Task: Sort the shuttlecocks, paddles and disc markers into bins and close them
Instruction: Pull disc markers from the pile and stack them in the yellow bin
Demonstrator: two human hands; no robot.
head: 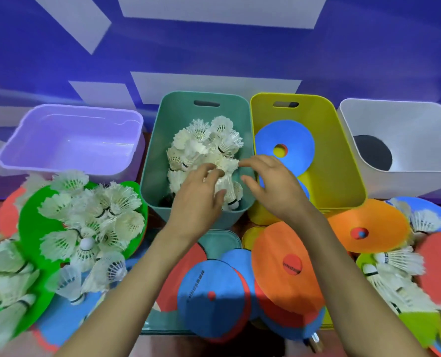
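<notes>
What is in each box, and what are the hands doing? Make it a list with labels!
purple bin: nothing seen inside
teal bin: white shuttlecocks
yellow bin: blue disc marker
white bin: dark round thing, unclear
left hand: grips white shuttlecocks over the teal bin
right hand: open, fingers spread, beside the left hand
not sorted yet: loose shuttlecocks, orange disc markers, in front of the bins

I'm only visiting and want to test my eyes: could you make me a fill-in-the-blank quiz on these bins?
1. The teal bin holds a pile of ____.
2. The blue disc lies in the ____ bin.
3. The purple bin stands farthest ____.
Missing words: shuttlecocks; yellow; left.
</notes>
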